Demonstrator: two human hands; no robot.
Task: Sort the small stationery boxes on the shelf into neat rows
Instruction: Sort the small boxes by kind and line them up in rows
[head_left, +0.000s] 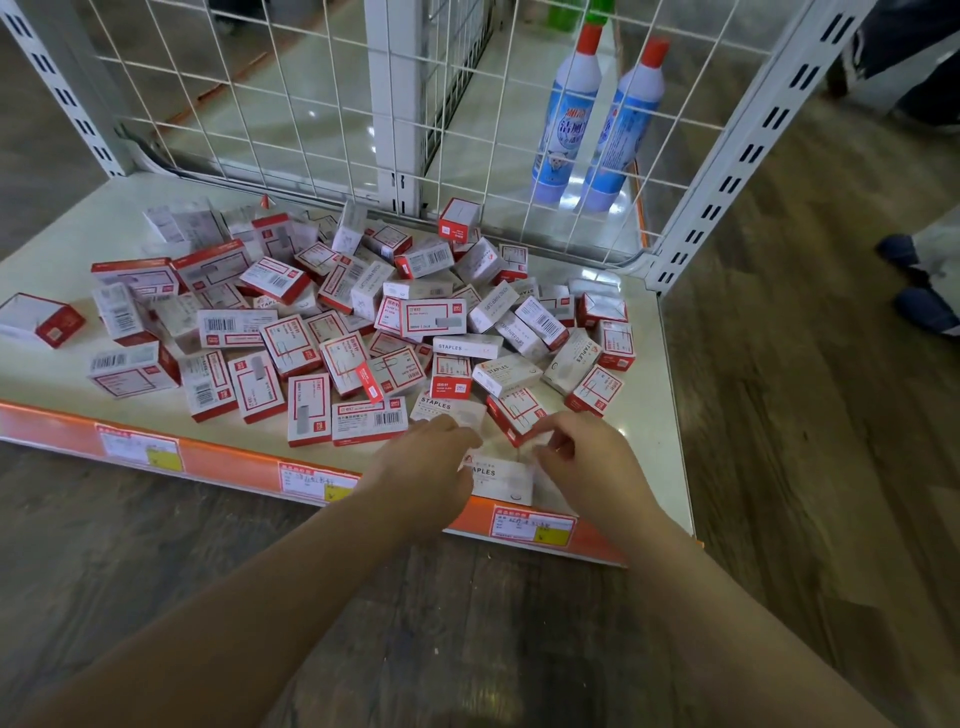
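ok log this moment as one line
left hand and right hand: on white cardboard staples box | place: shelf front edge | pile: unsorted

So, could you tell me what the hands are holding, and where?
Both hold a white STAPLES box at the shelf's front edge: left hand on its left end, right hand near its right end.

the heap of small boxes (332, 322) is white with red panels and black barcodes; a few near the shelf's front edge are plain white (501, 478). the shelf (62, 228) is cream, its front strip (228, 460) orange with white-and-yellow labels. two bottles (597, 119) are blue-white, red-capped.
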